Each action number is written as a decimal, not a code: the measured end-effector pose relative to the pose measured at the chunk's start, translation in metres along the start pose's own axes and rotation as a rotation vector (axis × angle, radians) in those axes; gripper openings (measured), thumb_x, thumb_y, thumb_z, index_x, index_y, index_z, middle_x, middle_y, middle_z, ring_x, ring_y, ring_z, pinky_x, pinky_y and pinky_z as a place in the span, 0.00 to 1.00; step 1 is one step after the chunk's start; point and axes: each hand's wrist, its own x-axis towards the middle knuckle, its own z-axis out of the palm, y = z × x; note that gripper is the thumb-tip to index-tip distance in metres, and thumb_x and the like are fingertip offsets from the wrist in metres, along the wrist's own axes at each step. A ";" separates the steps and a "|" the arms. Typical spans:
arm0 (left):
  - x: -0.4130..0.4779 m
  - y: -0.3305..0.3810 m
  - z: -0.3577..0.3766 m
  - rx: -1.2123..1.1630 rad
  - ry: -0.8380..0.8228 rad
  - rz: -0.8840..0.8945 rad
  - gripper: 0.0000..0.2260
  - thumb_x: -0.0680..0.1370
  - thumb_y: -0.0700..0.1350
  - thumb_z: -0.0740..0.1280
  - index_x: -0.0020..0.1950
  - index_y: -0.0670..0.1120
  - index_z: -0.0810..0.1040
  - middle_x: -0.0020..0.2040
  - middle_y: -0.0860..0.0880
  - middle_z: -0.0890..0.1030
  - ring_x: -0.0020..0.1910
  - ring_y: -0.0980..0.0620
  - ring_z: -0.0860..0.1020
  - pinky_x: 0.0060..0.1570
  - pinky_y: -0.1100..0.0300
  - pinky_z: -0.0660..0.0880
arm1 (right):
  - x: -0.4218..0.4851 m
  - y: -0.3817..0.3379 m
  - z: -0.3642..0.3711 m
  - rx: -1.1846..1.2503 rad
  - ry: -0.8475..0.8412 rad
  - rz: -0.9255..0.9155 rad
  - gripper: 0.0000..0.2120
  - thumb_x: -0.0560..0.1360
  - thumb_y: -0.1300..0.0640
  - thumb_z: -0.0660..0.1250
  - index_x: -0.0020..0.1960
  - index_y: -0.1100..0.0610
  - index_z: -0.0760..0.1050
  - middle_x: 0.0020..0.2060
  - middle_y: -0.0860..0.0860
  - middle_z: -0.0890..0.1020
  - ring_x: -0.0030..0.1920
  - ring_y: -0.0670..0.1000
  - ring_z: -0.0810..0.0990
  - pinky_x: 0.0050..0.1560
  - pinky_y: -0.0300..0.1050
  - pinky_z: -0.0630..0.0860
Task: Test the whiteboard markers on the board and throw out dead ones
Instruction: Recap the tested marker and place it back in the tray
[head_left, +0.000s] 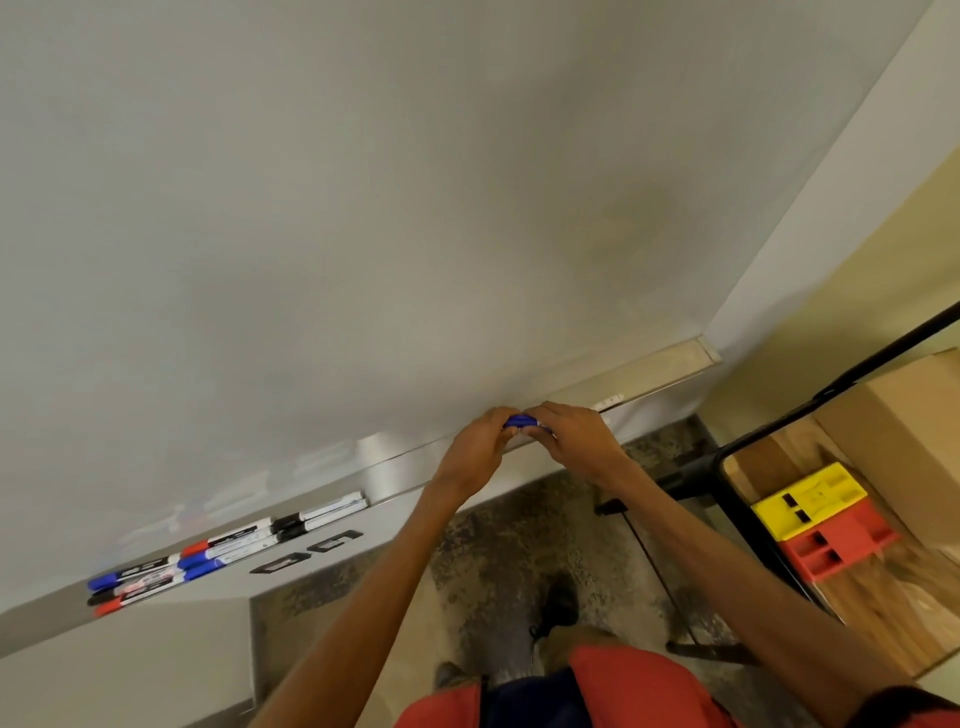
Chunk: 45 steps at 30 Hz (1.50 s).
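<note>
Over the tray (649, 371), my left hand (478, 447) and right hand (576, 434) both grip a blue marker (519, 422), pulling its cap. A sudden release could jerk the tip, inking my fingers or dropping it.

A metal tray (665, 369) runs along the lower edge of the whiteboard (363, 208), and on its left part a cluster of markers (228, 543) with blue, red and black caps lies lengthwise in close rows, touching one another. Farther right on the tray lies a small white piece (609, 402), too small to identify. At the right a wooden tabletop (883, 618) carries a yellow block (810, 496) touching a red block (841, 543), with a cardboard box (914, 431) just beside them.
</note>
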 end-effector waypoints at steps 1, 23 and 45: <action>-0.005 -0.003 -0.006 0.011 -0.012 0.006 0.12 0.85 0.45 0.58 0.66 0.45 0.76 0.59 0.46 0.80 0.55 0.49 0.77 0.57 0.57 0.74 | -0.002 -0.005 0.001 -0.027 0.016 -0.021 0.17 0.81 0.46 0.58 0.57 0.57 0.79 0.47 0.53 0.84 0.41 0.54 0.82 0.38 0.48 0.78; -0.204 -0.078 -0.116 0.205 0.107 0.110 0.11 0.84 0.40 0.60 0.64 0.42 0.76 0.52 0.43 0.83 0.49 0.48 0.82 0.49 0.58 0.77 | -0.006 -0.218 0.059 -0.240 -0.189 -0.053 0.27 0.82 0.38 0.51 0.46 0.57 0.77 0.31 0.50 0.76 0.28 0.49 0.72 0.34 0.40 0.68; -0.216 -0.002 -0.289 -0.373 0.822 0.082 0.13 0.86 0.49 0.51 0.47 0.44 0.68 0.36 0.40 0.77 0.31 0.54 0.72 0.33 0.59 0.70 | 0.109 -0.379 -0.083 0.383 0.471 -0.140 0.06 0.83 0.60 0.55 0.59 0.53 0.66 0.31 0.44 0.70 0.26 0.45 0.69 0.28 0.34 0.64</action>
